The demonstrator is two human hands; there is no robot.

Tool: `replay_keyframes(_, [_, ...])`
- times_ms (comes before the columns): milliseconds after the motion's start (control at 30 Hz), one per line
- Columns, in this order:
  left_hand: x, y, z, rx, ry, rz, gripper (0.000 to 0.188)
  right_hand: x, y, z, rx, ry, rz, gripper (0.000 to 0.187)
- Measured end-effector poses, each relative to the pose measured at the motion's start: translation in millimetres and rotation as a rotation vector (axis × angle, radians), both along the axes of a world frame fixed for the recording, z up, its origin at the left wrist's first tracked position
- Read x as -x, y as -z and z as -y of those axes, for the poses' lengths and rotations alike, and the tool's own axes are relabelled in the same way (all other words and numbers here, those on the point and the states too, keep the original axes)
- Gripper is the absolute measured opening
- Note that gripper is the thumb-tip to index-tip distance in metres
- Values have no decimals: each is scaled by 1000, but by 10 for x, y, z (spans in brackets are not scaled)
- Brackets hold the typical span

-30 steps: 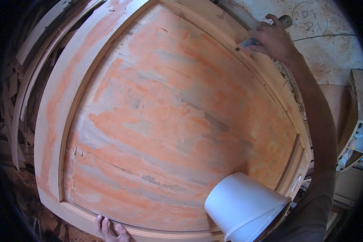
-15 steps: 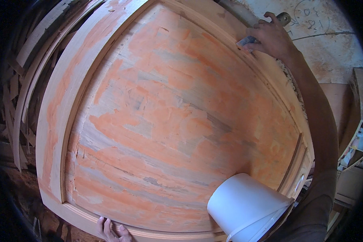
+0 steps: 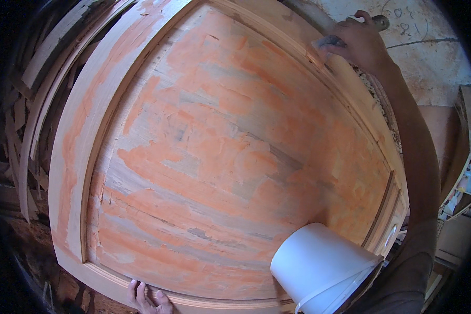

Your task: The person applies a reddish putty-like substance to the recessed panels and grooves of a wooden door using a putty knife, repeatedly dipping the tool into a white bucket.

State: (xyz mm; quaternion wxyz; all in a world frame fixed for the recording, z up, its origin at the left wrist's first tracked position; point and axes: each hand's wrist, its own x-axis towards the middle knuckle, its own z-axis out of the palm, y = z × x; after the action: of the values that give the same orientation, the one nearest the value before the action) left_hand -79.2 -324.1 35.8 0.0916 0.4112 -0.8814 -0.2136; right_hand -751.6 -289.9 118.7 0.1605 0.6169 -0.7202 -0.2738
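Note:
A large framed wooden panel [image 3: 230, 172], smeared with orange filler, fills the middle of the view. At the far right edge of its frame, my right hand [image 3: 358, 44] is closed around a putty knife [image 3: 329, 41]. The blade lies against the frame with some orange filler beside it, and the handle end sticks out past my fingers. My left hand [image 3: 149, 298] rests over the near frame edge, with fingertips on the moulding and the rest of the hand cut off by the lower border.
A white plastic bucket [image 3: 319, 267] stands at the near right, over the panel. Loose wood strips [image 3: 29, 131] are piled along the left. A pale board [image 3: 418, 57] with pencil marks lies at the far right, and wooden pieces [image 3: 460, 136] stand further right.
My right hand and the putty knife have shifted slightly to the right and away along the frame. The left hand keeps its place on the near edge.

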Motion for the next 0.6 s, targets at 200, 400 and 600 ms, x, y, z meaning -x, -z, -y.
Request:
replay_keyframes(200, [-23, 52, 1, -26, -4, -46, 44, 68, -41, -130, 4, 81, 101, 36])
replay_keyframes(400, [-42, 25, -8, 1, 6, 37, 42, 38, 104, -84, -9, -45, 147, 37])
replay_keyframes(600, [-101, 83, -37, -67, -32, -3, 42, 44, 119, 6, -266, 93, 9, 35])
